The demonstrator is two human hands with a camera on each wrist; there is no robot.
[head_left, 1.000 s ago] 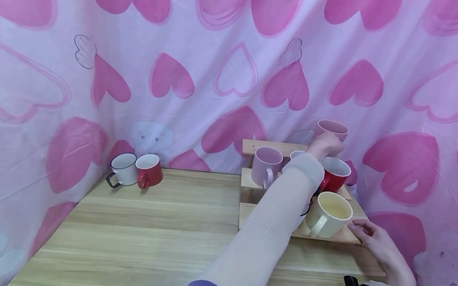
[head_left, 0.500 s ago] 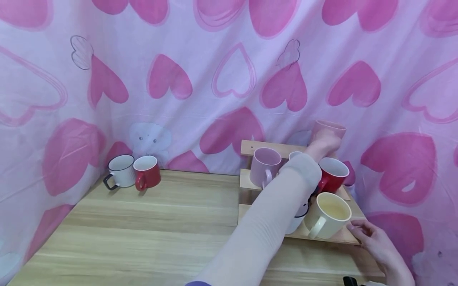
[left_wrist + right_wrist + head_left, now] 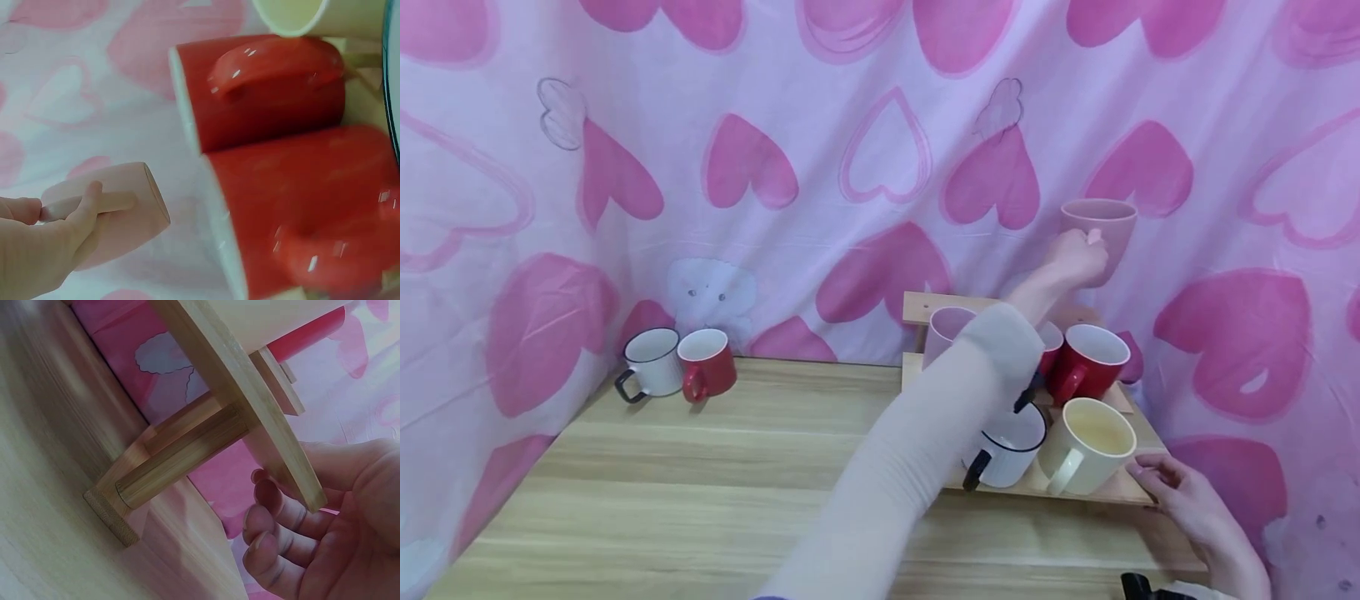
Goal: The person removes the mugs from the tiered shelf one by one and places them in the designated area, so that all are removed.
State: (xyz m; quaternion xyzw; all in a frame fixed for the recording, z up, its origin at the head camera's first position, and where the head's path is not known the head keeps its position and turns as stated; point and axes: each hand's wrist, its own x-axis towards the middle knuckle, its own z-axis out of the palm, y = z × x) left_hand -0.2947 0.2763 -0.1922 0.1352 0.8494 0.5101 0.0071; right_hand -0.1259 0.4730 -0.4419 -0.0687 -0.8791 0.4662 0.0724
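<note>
My left hand (image 3: 1078, 257) grips a pink mug (image 3: 1118, 237) by its handle, raised above the back of a tiered wooden rack (image 3: 917, 308). Seen in the left wrist view, the fingers curl round the pink mug's handle, and two red mugs (image 3: 275, 94) sit close by. On the rack's right front corner, my right hand (image 3: 1198, 508) pinches the shelf board (image 3: 281, 453); its fingers curl beneath. The rack also bears a lilac mug (image 3: 942, 329), a cream mug (image 3: 1071, 458) and a white mug with a black rim (image 3: 1011, 465). My left forearm hides part of the rack.
At the table's (image 3: 700, 483) far left corner, a white mug with a black handle (image 3: 655, 371) stands beside a red mug (image 3: 717, 375). A heart-patterned curtain (image 3: 865, 167) hangs behind the table and along both sides.
My left hand has lifted the pink mug up from behind the rack's top tier. More of the red and black-rimmed mugs now shows. My right hand stays at the corner.
</note>
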